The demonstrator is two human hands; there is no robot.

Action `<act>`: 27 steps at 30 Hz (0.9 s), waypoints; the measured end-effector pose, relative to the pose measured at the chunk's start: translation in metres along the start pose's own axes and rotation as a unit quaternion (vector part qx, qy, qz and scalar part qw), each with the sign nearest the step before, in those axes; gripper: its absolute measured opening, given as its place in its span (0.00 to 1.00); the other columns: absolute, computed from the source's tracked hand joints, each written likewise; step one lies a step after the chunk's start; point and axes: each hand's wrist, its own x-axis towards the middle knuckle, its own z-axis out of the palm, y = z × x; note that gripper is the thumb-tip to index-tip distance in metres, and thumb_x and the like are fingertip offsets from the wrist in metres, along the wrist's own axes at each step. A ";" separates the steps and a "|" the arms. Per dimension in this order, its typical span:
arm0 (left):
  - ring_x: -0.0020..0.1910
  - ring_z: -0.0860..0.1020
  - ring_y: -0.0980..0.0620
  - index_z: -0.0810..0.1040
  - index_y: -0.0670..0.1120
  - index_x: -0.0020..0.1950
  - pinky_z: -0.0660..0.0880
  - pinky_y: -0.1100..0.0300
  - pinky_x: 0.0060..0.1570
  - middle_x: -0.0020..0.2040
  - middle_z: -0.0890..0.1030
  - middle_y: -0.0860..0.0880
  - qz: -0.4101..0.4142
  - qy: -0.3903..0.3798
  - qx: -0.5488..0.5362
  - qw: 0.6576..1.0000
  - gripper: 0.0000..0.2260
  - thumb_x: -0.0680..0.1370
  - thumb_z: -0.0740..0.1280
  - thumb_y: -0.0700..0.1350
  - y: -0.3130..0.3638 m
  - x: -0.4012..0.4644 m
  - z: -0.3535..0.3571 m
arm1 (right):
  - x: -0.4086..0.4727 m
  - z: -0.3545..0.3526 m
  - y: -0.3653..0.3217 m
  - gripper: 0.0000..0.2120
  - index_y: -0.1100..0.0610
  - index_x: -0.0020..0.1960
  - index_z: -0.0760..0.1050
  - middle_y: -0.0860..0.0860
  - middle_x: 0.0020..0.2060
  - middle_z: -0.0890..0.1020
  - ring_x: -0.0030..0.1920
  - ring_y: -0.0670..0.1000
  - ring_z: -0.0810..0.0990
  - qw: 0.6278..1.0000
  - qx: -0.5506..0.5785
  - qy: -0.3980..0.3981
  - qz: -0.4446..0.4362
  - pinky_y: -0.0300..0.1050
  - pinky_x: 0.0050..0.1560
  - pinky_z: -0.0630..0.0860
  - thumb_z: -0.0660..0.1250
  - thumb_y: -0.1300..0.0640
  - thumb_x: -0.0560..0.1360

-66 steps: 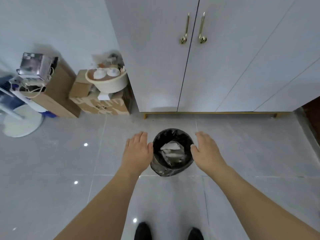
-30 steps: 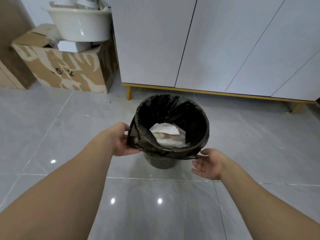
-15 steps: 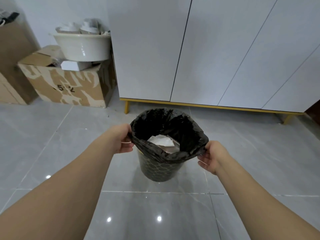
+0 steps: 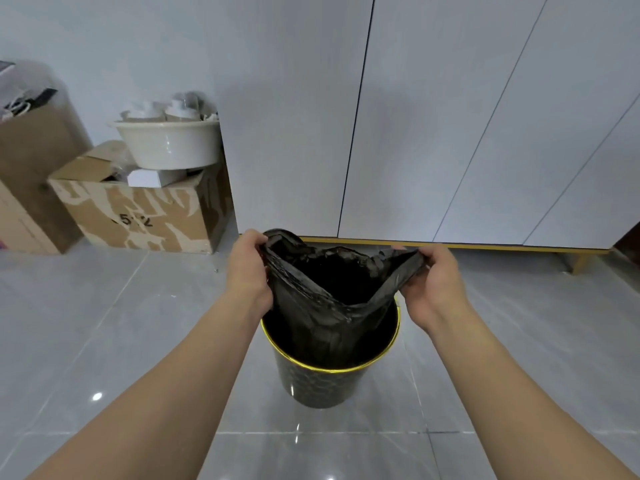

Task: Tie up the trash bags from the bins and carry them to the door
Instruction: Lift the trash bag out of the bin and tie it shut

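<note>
A: Where does it stand?

B: At frame centre the left hand (image 4: pixel 250 271) pinches one edge of the crumpled black plastic trash bag (image 4: pixel 332 299), and the right hand (image 4: pixel 431 282) pinches the opposite edge, fingers curled into the film. The bag's mouth is off the rim; its body hangs inside the round black bin with the gold rim (image 4: pixel 329 372) on the grey tiled floor (image 4: pixel 104 323).

A: How to do it well?

B: I'd lift straight up so the bin isn't tipped, then gather both edges together and knot them. Thin film may tear if yanked.

A: Counts?

B: One bag, one bin, two hands. Left of frame: two brown cardboard boxes (image 4: pixel 138 216), one cream plastic basin (image 4: pixel 169 143). Behind, white cabinet doors (image 4: pixel 450 116). No door to carry it to is in view.
</note>
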 end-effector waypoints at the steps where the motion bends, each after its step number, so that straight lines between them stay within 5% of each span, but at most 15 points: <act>1: 0.34 0.73 0.46 0.67 0.46 0.35 0.71 0.54 0.39 0.34 0.73 0.47 0.011 0.009 -0.027 1.000 0.06 0.64 0.63 0.46 0.003 0.000 0.002 | 0.000 0.003 -0.004 0.21 0.56 0.28 0.83 0.52 0.34 0.84 0.30 0.51 0.82 1.000 0.020 -0.016 -0.007 0.40 0.33 0.77 0.57 0.54 0.74; 3: 0.38 0.71 0.45 0.64 0.47 0.34 0.69 0.53 0.40 0.35 0.70 0.46 0.048 0.046 -0.080 0.995 0.07 0.63 0.63 0.45 0.012 0.000 0.003 | -0.003 0.013 -0.010 0.23 0.56 0.27 0.82 0.53 0.34 0.86 0.30 0.52 0.83 0.997 0.062 -0.043 -0.017 0.42 0.34 0.78 0.56 0.54 0.75; 8: 0.44 0.70 0.47 0.67 0.45 0.45 0.67 0.52 0.43 0.45 0.70 0.45 0.103 0.088 -0.101 0.986 0.12 0.65 0.63 0.46 0.040 -0.003 0.000 | -0.016 0.045 -0.020 0.14 0.64 0.43 0.75 0.60 0.36 0.83 0.32 0.58 0.83 0.989 0.126 -0.076 -0.006 0.48 0.32 0.81 0.58 0.54 0.75; 16: 0.47 0.70 0.49 0.72 0.47 0.54 0.71 0.57 0.39 0.50 0.71 0.46 0.172 -0.012 -0.027 0.985 0.09 0.75 0.60 0.43 0.075 -0.022 0.008 | -0.030 0.092 -0.046 0.14 0.62 0.44 0.76 0.63 0.46 0.83 0.44 0.59 0.80 0.982 0.132 -0.128 -0.037 0.49 0.47 0.78 0.59 0.52 0.77; 22: 0.45 0.75 0.49 0.71 0.45 0.49 0.75 0.53 0.45 0.45 0.76 0.47 0.280 -0.003 -0.056 0.958 0.06 0.75 0.63 0.45 0.130 -0.049 0.025 | -0.056 0.155 -0.089 0.15 0.61 0.46 0.76 0.60 0.45 0.84 0.46 0.57 0.80 0.963 0.166 -0.203 -0.061 0.49 0.52 0.75 0.57 0.51 0.77; 27: 0.37 0.77 0.56 0.72 0.47 0.44 0.75 0.61 0.36 0.34 0.78 0.54 0.378 0.025 -0.091 0.921 0.01 0.75 0.64 0.43 0.196 -0.087 0.021 | -0.100 0.216 -0.108 0.17 0.61 0.44 0.77 0.57 0.40 0.85 0.41 0.55 0.83 0.940 0.168 -0.292 -0.056 0.50 0.51 0.77 0.57 0.50 0.79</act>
